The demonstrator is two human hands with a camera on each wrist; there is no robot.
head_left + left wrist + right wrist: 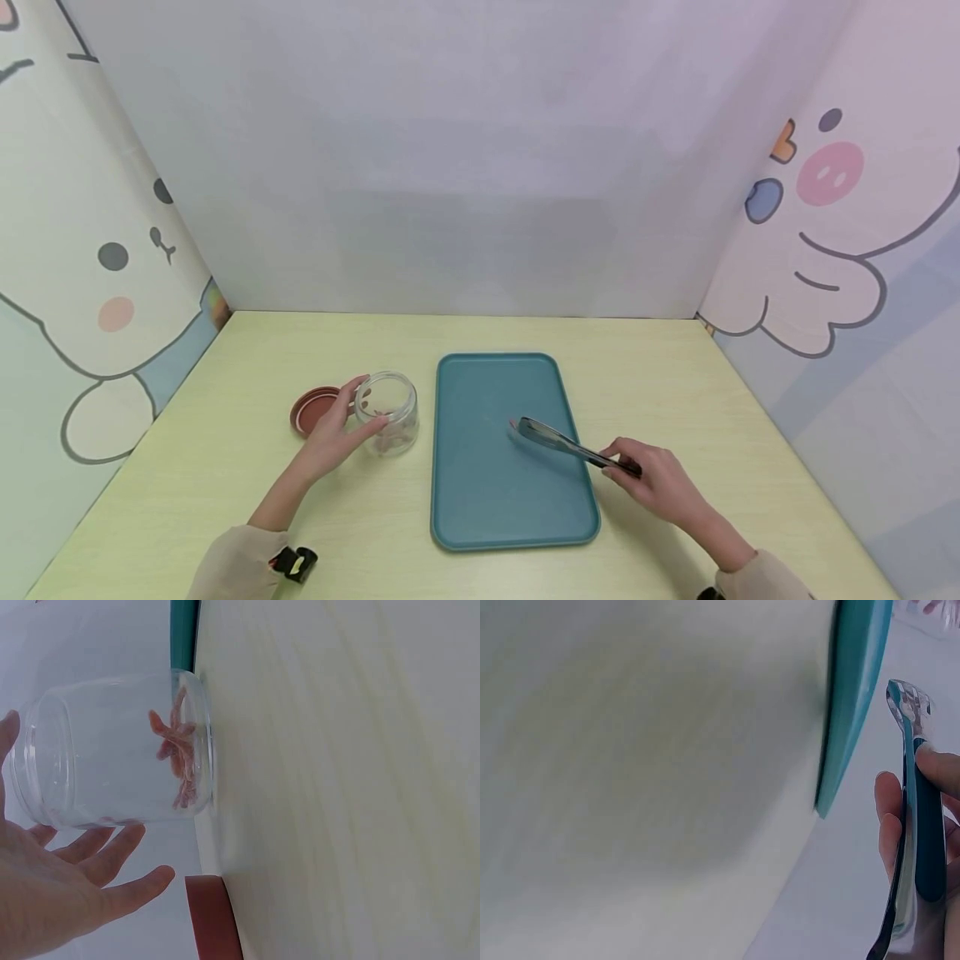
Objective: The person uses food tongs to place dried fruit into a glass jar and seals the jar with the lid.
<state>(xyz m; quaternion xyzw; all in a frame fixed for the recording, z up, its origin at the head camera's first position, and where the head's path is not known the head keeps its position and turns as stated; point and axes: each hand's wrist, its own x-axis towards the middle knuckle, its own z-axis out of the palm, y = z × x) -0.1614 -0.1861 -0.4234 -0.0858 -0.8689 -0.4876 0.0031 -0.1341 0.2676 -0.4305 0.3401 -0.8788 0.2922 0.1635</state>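
A clear glass jar (397, 433) stands without its lid to the left of the tray. Several pinkish-red, knobbly, branching pieces (178, 739) lie at its bottom. My left hand (333, 437) holds the jar, thumb over the near rim and fingers along its left side. In my right hand (652, 479) is a pair of metal tongs (551, 437) with dark handles, gripped between thumb and fingers. The tongs' head reaches over the blue-green tray (487, 508), where a small pinkish bit (513, 425) shows at the tip.
A round reddish-brown lid (311, 408) lies on the pale wooden table (375, 533), just behind the left hand. White fabric walls with cartoon animals enclose the table at the back and both sides.
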